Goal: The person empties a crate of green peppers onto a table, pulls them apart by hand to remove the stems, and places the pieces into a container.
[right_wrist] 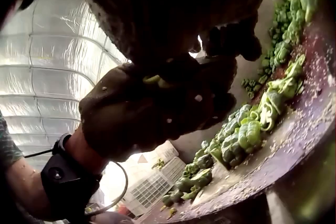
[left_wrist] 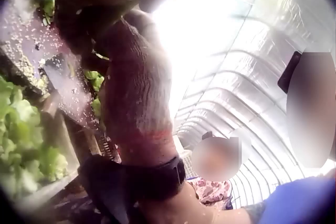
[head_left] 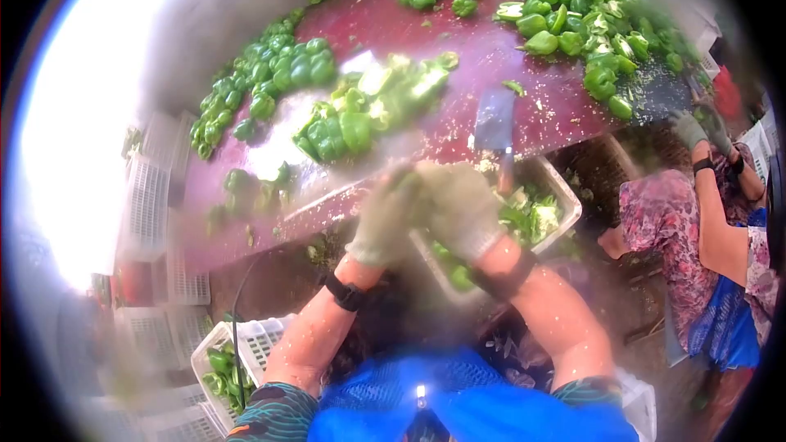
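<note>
The broad-bladed knife (head_left: 494, 115) lies with its handle past the near edge of the desk (head_left: 360, 24), so a sideways swing of the right hand (head_left: 461, 206) could well tip it into the white crate (head_left: 562, 182) below. The cut green bell peppers (head_left: 354, 128) heap beyond the left hand (head_left: 385, 217); a shove might send some off the edge. Both hands meet there (whether their fingers grasp a pepper, I cannot tell); bare desk separates heap and knife.
</note>
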### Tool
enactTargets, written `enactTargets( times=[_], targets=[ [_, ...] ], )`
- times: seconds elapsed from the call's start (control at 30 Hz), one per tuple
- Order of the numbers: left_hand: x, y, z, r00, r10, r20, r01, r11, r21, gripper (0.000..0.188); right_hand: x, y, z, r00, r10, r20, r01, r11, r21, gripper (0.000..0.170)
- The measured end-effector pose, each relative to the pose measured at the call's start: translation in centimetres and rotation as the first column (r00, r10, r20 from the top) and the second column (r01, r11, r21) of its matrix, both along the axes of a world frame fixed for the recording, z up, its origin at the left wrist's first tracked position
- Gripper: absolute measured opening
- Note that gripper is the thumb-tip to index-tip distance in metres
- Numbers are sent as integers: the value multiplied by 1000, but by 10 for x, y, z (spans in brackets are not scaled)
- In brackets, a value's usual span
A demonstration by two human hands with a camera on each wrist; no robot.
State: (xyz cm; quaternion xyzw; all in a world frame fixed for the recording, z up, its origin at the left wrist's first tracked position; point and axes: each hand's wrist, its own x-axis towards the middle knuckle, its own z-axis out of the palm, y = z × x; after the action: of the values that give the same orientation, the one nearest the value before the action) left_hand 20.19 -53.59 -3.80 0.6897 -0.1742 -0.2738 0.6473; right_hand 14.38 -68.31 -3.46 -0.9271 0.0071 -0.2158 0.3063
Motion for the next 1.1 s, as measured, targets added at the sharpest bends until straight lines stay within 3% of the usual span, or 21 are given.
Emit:
enactTargets(
  times=[0.1, 0.2, 0.3, 0.4, 0.47, 0.53, 0.57, 0.6, 0.63, 0.67, 0.73, 0.77, 0.8, 0.83, 0.87, 0.9, 0.93, 0.97, 1.0, 1.03, 1.1],
  targets=[
    [-3, 4, -14, 996, 36, -86, -41, 997, -63, 41, -2, 7, -4, 992, 38, -120, -39, 999, -3, 26],
    [-7, 4, -33, 988, 86, 127, -95, 993, 63, 45, -5, 13, -10, 987, 31, -156, -25, 999, 45, 34],
    [-11, 7, -17, 995, 95, -17, -94, 994, 58, 51, -2, 16, -1, 935, 40, -351, 10, 990, 140, 32],
    [-11, 9, 12, 986, 53, -156, -48, 998, 33, 52, 4, 10, -23, 948, 46, -314, 56, 949, 309, 32],
    [-8, 11, 23, 981, 13, -193, 4, 997, 83, 53, 10, 5, -31, 935, 106, -337, 95, 843, 530, 33],
    [5, 20, 7, 954, -134, 268, 82, 977, 198, 52, 11, 2, -29, 919, 179, -351, 131, 700, 702, 32],
    [7, 21, 3, 1000, -15, 27, 12, 996, 85, 51, 12, 1, -27, 912, 209, -354, 159, 616, 772, 32],
    [9, 22, 1, 970, 114, -215, -120, 993, -18, 51, 12, -5, -27, 881, 309, -357, 205, 431, 879, 31],
    [14, 27, -10, 997, 39, 67, -42, 998, 46, 50, 12, -9, -27, 852, 403, -335, 258, 234, 937, 31],
    [20, 31, -22, 940, -53, 337, 9, 991, 132, 50, 15, -14, -28, 840, 353, -411, 239, 439, 866, 31],
    [26, 36, -31, 816, -139, 561, 4, 972, 236, 50, 19, -20, -30, 826, 210, -523, 184, 776, 603, 30],
    [26, 37, -30, 825, -123, 551, -19, 969, 244, 50, 19, -20, -29, 824, 121, -553, 155, 892, 425, 30],
    [26, 36, -28, 886, -27, 463, -68, 980, 187, 50, 23, -24, -25, 677, -45, -735, 9, 999, -53, 32],
    [25, 33, -22, 927, 75, 368, -129, 984, 124, 51, 21, -26, -35, 812, -88, -577, 108, 994, 1, 33],
    [22, 27, -11, 958, 239, 158, -244, 970, 12, 51, 15, -26, -51, 909, -148, -390, 190, 979, 70, 34],
    [21, 23, -4, 924, 375, -73, -380, 922, -75, 50, 15, -27, -62, 959, -212, -186, 242, 958, 154, 35],
    [29, 25, -16, 927, 360, 104, -356, 933, -60, 51, 16, -22, -29, 959, -173, -225, 273, 782, 560, 38],
    [22, 19, -19, 912, 181, 369, -256, 953, 164, 48, 19, -12, -37, 990, -102, -95, 139, 744, 654, 38],
    [15, 12, -22, 807, -26, 590, -236, 902, 362, 44, 21, -1, -45, 999, -27, 38, -9, 688, 726, 39],
    [4, 4, -17, 872, 31, 489, -190, 941, 279, 43, 20, 17, -43, 986, 127, 105, -161, 605, 779, 39],
    [-18, -12, -9, 959, 128, 251, -154, 984, 86, 42, 14, 20, -25, 983, 185, -13, -63, 398, 915, 36]
  ],
)
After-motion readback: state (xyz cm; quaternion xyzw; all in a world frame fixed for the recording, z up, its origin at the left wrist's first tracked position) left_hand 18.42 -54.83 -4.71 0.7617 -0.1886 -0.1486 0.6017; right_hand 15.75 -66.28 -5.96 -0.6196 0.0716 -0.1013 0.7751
